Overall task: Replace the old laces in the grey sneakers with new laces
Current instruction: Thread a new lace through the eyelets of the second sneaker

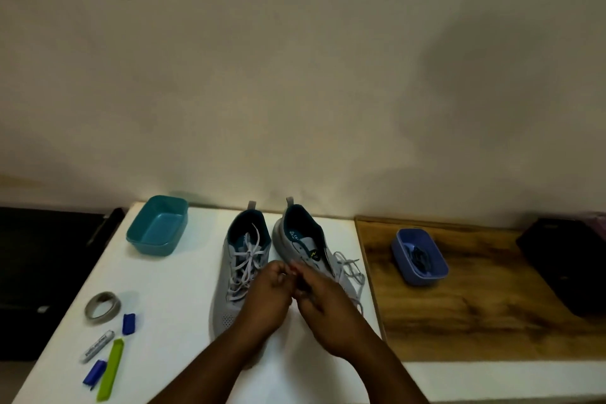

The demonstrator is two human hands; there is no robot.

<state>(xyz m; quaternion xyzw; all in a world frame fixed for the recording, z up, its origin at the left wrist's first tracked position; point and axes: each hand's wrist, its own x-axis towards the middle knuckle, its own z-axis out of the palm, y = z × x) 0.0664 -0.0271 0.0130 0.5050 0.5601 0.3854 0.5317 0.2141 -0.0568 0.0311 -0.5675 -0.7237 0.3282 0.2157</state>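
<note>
The right sneaker (311,246) stands beside the left sneaker (237,269) on the white table (170,289), its pale lace (352,269) spilling loose over the outer side. Both hands meet over its eyelets: the left hand (267,295) and right hand (323,302) look pinched together, probably on the lace, though blur hides the grip. Best to draw the lace out row by row, steadying the shoe. Dark new laces (418,257) seem to wait in the blue tub (423,274); the teal tub (157,226) holds nothing.
</note>
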